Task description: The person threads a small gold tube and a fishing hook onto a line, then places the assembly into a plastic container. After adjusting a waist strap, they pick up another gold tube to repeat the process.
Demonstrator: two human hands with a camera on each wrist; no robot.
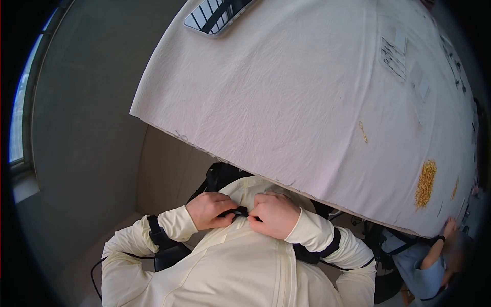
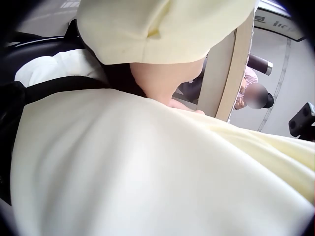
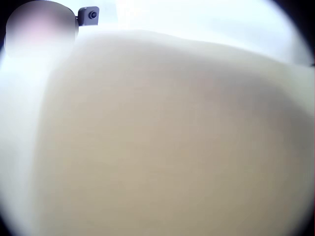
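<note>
In the head view both hands are in front of the wearer's cream jacket (image 1: 240, 266), at the waist. My left hand (image 1: 208, 211) has curled fingers and pinches one side of a small black buckle-like piece (image 1: 239, 211). From the other side my right hand (image 1: 276, 215) grips the same piece between thumb and fingers. Its exact kind cannot be told, as the fingers cover much of it. The left wrist view shows the left hand (image 2: 170, 81) partly hidden behind jacket cloth. Blurred cream fabric (image 3: 162, 147) fills most of the right wrist view.
A table under a white cloth (image 1: 266, 92) lies just ahead, its edge close beyond the hands. On it are a dark glossy device (image 1: 215, 15), a pile of small gold pieces (image 1: 425, 184), a gold-coloured item (image 1: 363, 132) and a clear bag (image 1: 393, 59). Another person (image 1: 427, 266) sits at right.
</note>
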